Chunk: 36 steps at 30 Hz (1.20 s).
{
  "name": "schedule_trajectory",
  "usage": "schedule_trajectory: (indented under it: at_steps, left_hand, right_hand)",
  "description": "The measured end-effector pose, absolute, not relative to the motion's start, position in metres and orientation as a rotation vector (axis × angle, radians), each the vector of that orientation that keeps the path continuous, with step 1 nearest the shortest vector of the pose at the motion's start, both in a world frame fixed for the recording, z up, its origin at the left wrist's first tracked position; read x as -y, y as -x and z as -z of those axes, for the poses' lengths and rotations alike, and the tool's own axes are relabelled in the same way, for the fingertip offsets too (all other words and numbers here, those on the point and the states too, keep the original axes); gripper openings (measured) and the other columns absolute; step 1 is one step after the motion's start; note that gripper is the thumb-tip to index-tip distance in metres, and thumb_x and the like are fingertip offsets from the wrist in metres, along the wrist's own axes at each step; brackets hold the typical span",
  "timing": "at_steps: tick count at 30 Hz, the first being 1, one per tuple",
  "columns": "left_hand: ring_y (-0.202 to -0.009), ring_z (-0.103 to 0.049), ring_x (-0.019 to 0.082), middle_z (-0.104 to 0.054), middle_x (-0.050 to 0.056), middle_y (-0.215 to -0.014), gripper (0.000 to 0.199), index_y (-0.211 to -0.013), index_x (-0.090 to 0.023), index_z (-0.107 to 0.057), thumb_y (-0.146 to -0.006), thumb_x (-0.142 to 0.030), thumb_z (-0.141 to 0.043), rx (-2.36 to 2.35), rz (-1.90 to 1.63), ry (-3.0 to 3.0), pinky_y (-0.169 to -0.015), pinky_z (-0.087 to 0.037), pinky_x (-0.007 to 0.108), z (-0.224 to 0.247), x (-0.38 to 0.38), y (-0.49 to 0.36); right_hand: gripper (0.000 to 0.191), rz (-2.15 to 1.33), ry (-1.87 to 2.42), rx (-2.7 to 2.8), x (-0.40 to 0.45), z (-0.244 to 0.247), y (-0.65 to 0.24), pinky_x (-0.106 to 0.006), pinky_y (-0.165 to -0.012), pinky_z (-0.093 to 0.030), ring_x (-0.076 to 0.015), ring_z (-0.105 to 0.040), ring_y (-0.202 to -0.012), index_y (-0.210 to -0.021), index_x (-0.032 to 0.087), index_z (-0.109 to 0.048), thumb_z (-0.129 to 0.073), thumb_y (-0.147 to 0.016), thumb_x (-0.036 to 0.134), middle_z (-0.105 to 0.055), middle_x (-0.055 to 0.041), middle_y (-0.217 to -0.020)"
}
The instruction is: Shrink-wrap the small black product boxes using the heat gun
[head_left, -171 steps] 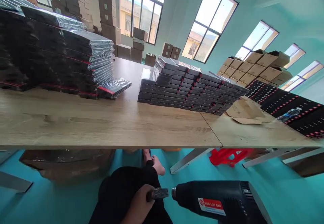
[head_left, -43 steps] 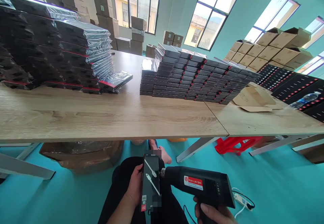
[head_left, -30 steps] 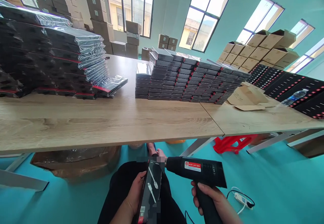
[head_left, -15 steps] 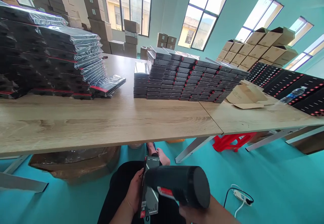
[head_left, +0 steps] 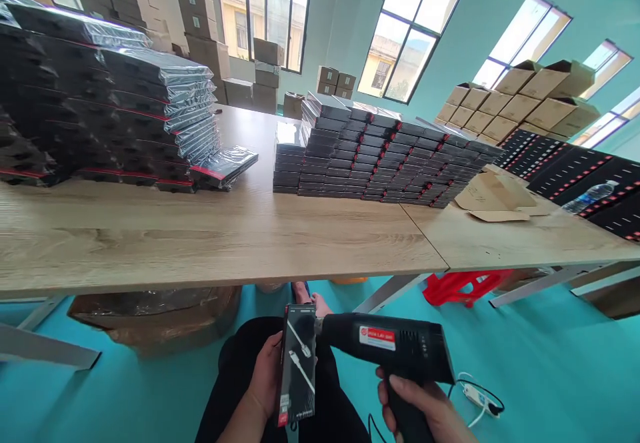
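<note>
My left hand [head_left: 265, 374] grips a slim black box [head_left: 298, 369] by its left side, above my lap. White cable plugs are printed on its face, and a red corner shows at the bottom. In my right hand [head_left: 417, 399] is a black heat gun [head_left: 387, 344] with a red and white label. My fingers wrap round its handle. The gun lies nearly level, its nozzle pointing left at the upper right edge of the box; whether they touch I cannot tell.
On the wooden table [head_left: 220, 243] stand film-wrapped black boxes [head_left: 140, 103] at the left and stacked slim boxes [head_left: 375, 149] in the middle. Flattened cardboard [head_left: 495, 193] lies to the right. Below are a red stool [head_left: 465, 287], a power strip [head_left: 480, 399] and a large brown carton [head_left: 155, 319].
The heat gun has swung from across the box's face to its right side, uncovering the printed plugs. My right hand moved right with it; the left hand still holds the box.
</note>
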<state>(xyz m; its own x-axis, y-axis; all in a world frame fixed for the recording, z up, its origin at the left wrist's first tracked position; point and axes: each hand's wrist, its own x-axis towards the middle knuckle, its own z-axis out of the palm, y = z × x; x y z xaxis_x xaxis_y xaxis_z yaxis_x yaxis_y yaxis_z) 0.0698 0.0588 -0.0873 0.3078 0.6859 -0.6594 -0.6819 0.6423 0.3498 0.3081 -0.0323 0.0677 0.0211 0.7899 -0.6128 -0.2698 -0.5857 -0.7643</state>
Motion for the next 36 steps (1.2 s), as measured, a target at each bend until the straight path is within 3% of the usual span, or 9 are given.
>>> schedule_trajectory:
  at_steps: [5,13,19,23,27,32,36]
  left_hand:
    - [-0.084,-0.074,0.034,-0.077,0.015,-0.091,0.042,-0.107,-0.012,-0.069,-0.080,-0.044,-0.063,-0.648,-0.790,0.009,-0.077,-0.057,0.047,0.079,-0.058,-0.071]
    - [-0.077,-0.074,0.035,-0.077,0.015,-0.081,0.048,-0.108,-0.012,-0.070,-0.080,-0.050,-0.064,-0.654,-0.728,-0.035,-0.071,-0.057,0.046,0.087,-0.056,-0.072]
    - [-0.076,-0.075,0.032,-0.077,0.012,-0.075,0.039,-0.102,-0.011,-0.072,-0.081,-0.044,-0.068,-0.720,-0.730,-0.017,-0.069,-0.057,0.041,0.073,-0.055,-0.073]
    - [-0.074,-0.075,0.027,-0.077,0.008,-0.074,0.027,-0.098,-0.012,-0.073,-0.082,-0.034,-0.070,-0.767,-0.805,-0.050,-0.071,-0.056,0.035,0.065,-0.054,-0.075]
    - [-0.072,-0.075,0.027,-0.077,0.008,-0.071,0.028,-0.099,-0.012,-0.073,-0.083,-0.034,-0.070,-0.767,-0.845,-0.041,-0.069,-0.056,0.035,0.068,-0.053,-0.077]
    - [-0.069,-0.075,0.025,-0.077,0.006,-0.070,0.026,-0.101,-0.012,-0.073,-0.083,-0.031,-0.070,-0.770,-0.853,-0.014,-0.067,-0.056,0.033,0.070,-0.054,-0.076]
    - [-0.066,-0.074,0.026,-0.076,0.008,-0.067,0.033,-0.100,-0.010,-0.073,-0.083,-0.038,-0.069,-0.752,-0.828,0.015,-0.064,-0.056,0.034,0.073,-0.054,-0.076]
  right_hand:
    - [0.035,-1.637,1.439,0.268,0.029,-0.069,-0.325,-0.023,-0.049,-0.046,-0.0128,-0.060,-0.057,-0.091,0.014,-0.070,-0.080,-0.072,0.041,-0.068,-0.0017,-0.074]
    - [0.034,-1.664,1.386,0.239,0.027,-0.067,-0.319,-0.022,-0.048,-0.047,-0.0125,-0.060,-0.056,-0.090,0.015,-0.069,-0.080,-0.072,0.041,-0.068,-0.0018,-0.072]
    - [0.046,-1.687,1.435,0.445,0.023,-0.076,-0.310,-0.025,-0.048,-0.043,-0.0138,-0.059,-0.056,-0.093,0.013,-0.069,-0.081,-0.067,0.049,-0.068,-0.0028,-0.074]
    - [0.044,-1.829,1.576,0.871,0.030,-0.085,-0.302,-0.027,-0.061,-0.042,-0.0142,-0.055,-0.063,-0.078,0.015,-0.071,-0.082,-0.061,0.054,-0.061,-0.0004,-0.068]
    - [0.048,-1.689,1.746,1.108,0.028,-0.090,-0.298,-0.030,-0.064,-0.041,-0.0174,-0.055,-0.064,-0.074,0.017,-0.065,-0.068,-0.070,0.065,-0.059,-0.0015,-0.064]
    - [0.036,-1.716,1.739,1.197,0.025,-0.096,-0.300,-0.031,-0.063,-0.044,-0.0202,-0.058,-0.067,-0.074,0.024,-0.066,-0.078,-0.062,0.055,-0.062,-0.0003,-0.066]
    - [0.035,-1.626,1.815,1.165,0.025,-0.099,-0.301,-0.032,-0.065,-0.045,-0.0183,-0.056,-0.062,-0.072,0.021,-0.065,-0.069,-0.074,0.056,-0.061,-0.0004,-0.063]
